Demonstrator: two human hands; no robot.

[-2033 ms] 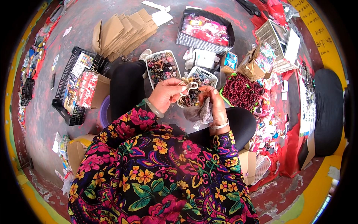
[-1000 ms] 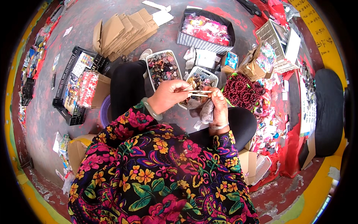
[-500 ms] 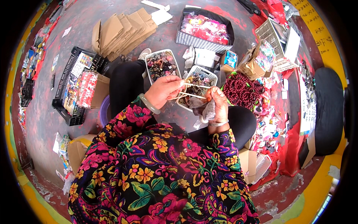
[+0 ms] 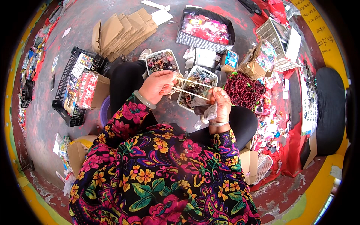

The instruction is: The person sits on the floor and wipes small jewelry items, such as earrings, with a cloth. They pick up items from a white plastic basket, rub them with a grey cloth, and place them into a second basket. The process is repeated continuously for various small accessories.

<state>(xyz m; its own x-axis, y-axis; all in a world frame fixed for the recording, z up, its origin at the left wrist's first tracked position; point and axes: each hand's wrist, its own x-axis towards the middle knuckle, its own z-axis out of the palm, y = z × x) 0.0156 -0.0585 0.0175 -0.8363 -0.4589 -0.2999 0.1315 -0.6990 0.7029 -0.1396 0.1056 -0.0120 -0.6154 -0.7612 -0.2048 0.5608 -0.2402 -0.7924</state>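
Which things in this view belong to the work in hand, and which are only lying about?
Seemingly in use:
cream band, stretched between left fingers and right fingers
grey cloth, at the right fingers
perhaps the right basket, just beyond the band

Seemingly lying about:
cardboard
black crate
purple basin
checked box
berry-like pile

Band (image 4: 195, 82), pale: looked like smooth, matt elastic. Bundle (image 4: 209, 112), grey: was rough-napped, matt cloth. Basket (image 4: 206, 71), white: appeared smooth moulded plastic. Stacked sheets (image 4: 123, 33), brown: were matt cardboard. Beads (image 4: 243, 90), dark red: shone glossily from where I stood. Floor (image 4: 165, 117): showed a rough, scuffed finish.
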